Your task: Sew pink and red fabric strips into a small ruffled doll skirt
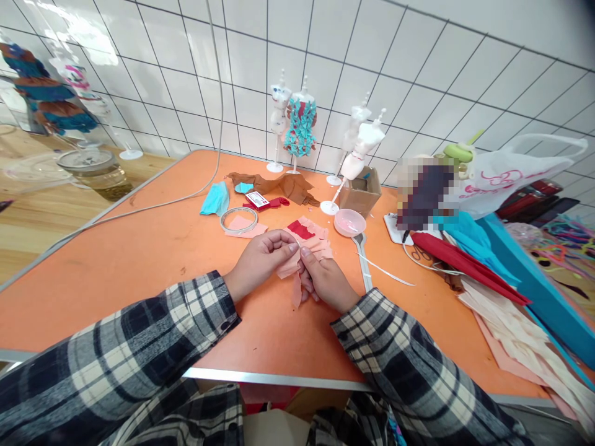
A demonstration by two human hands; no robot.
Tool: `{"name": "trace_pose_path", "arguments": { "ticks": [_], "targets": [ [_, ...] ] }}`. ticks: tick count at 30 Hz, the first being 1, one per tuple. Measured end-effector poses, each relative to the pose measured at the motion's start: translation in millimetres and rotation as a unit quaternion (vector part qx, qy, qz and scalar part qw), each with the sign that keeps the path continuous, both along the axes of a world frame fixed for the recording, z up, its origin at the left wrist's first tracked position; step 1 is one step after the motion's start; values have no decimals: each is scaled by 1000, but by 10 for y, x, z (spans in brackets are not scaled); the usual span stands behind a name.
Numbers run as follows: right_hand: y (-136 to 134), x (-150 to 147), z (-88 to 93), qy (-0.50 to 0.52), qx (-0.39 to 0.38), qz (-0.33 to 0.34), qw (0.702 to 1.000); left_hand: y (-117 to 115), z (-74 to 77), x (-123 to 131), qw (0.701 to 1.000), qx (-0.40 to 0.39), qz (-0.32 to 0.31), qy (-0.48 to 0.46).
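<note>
My left hand (266, 259) and my right hand (326, 277) meet above the middle of the table, thumbs and forefingers pinched close together. Between them is a piece of pink crepe paper (289, 267), and one strip of it hangs down beside my right fingers. Something thin and pale shows at the fingertips, too small to name. Just behind my hands lies more pink paper with a red patch (301, 229) on it. A roll of tape (238, 212) rests on a pink scrap to the left. Nearby are a small box (257, 200) and a pink bowl (349, 223).
White dress-form stands (356, 158) line the tiled wall, one dressed in turquoise ruffles (300, 127). Scissors (362, 251) and a white strip (390, 271) lie right. A cable (181, 197) crosses the orange table (153, 260). Coloured paper (469, 263) is piled right, and a glass jar stands left.
</note>
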State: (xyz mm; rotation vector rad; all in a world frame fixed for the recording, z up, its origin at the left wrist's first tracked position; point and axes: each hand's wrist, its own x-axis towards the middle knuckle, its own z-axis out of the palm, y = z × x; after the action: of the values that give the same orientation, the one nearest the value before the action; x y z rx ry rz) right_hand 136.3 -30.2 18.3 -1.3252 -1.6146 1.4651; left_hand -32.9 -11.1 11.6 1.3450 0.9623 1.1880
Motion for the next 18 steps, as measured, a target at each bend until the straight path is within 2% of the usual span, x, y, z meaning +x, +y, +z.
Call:
{"name": "trace_pose_path", "arguments": {
  "ticks": [8, 11, 13, 15, 18],
  "targets": [
    [20, 19, -56, 6, 9, 5, 1000, 2, -42, 14, 999, -27, -13, -16],
    [64, 68, -68, 14, -10, 15, 1000, 43, -22, -45, 999, -34, 37, -16],
    [94, 105, -53, -56, 37, 29, 997, 115, -8, -155, 995, -25, 97, 16],
    [103, 122, -17, -206, 135, 39, 968, 215, -5, -307, 985, 2, 136, 104],
    [69, 83, 57, -433, 237, 61, 867, 359, -38, -529, 978, 10, 113, 176]
  ]
}}
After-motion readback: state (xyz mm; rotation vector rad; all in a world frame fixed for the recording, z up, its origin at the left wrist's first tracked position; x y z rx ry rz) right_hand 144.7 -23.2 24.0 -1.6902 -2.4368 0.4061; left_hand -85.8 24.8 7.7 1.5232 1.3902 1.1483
